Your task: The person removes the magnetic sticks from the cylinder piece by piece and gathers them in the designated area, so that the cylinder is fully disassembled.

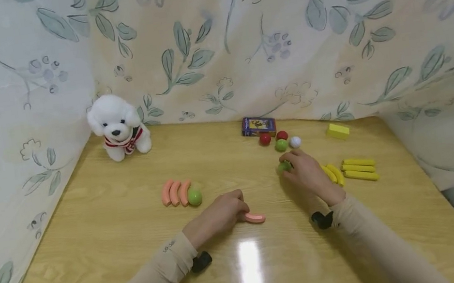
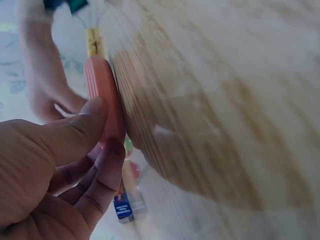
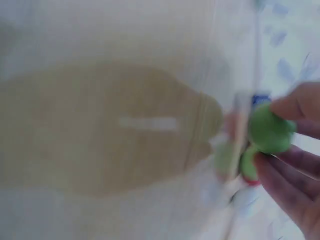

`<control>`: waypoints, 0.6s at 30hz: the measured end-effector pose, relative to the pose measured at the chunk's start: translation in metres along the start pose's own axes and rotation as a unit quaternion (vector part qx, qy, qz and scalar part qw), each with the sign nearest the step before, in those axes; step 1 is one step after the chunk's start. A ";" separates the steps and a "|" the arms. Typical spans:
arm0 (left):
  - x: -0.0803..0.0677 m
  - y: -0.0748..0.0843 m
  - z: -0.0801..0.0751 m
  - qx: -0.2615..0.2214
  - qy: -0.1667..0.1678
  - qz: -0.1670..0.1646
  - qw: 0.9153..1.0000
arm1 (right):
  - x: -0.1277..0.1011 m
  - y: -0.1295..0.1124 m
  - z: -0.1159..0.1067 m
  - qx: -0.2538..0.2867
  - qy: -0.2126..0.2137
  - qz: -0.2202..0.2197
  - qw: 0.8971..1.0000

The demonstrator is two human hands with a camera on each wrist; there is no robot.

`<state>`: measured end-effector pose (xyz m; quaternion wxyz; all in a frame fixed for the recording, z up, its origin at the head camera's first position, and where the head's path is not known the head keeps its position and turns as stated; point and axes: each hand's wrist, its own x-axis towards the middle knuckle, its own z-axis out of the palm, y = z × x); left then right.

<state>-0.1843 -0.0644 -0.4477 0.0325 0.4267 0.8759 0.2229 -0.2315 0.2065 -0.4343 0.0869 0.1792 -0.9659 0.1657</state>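
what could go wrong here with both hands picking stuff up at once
The green ball pinched in the right hand is round and, if it slips, could roll into the loose red, green and white balls just behind it and scatter them. The left hand holds the pink sausage-shaped piece only by its end, so it may pivot or drop. The right wrist view is blurred, so that grip is hard to judge.

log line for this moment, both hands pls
left hand: pinches pink sausage piece on table | right hand: fingers hold green ball | nearby: three pink pieces, yellow sticks
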 end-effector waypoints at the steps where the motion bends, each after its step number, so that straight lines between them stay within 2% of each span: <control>1: 0.000 0.001 0.002 0.000 0.000 0.001 1.000 | 0.005 0.007 0.001 -0.011 0.010 0.023 1.000; 5: 0.001 0.005 0.009 -0.007 -0.001 0.004 1.000 | 0.014 0.028 0.004 -0.032 0.032 0.083 0.995; 11: 0.003 0.006 0.007 -0.007 0.002 -0.001 1.000 | 0.010 0.032 0.001 -0.044 0.031 0.101 0.993; 15: 0.004 -0.001 -0.002 0.017 0.038 -0.039 0.998 | 0.007 0.018 -0.004 -0.065 0.023 0.067 0.995; 18: 0.012 -0.012 -0.015 0.071 0.092 -0.078 0.990 | 0.008 0.010 -0.008 -0.076 0.028 0.015 0.997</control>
